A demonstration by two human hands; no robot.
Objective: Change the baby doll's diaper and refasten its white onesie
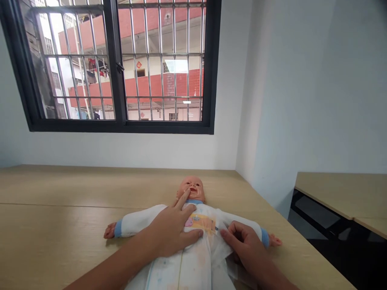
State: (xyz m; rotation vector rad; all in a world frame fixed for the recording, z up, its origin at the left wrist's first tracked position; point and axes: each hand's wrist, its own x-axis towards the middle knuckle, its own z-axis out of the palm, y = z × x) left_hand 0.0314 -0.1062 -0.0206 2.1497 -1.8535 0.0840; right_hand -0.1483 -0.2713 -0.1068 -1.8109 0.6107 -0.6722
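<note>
A baby doll (183,189) lies on its back on the wooden table, head toward the wall, arms stretched out sideways. It wears a white top (142,219) with blue cuffs and collar. Over its belly and chest is a white diaper (196,266) with an orange printed band and a yellow-green line down its middle. My left hand (172,227) rests on the diaper and chest with fingers spread, one fingertip near the doll's mouth. At the diaper's right side, my right hand (246,243) pinches its thin, translucent edge between thumb and fingers. The doll's legs are hidden.
The wooden table (60,237) reaches back to the white wall (169,151) below a black-framed, barred window (121,125). Its right edge runs diagonally, with a dark gap beyond it. Another wooden surface (347,191) with black parts underneath stands at right.
</note>
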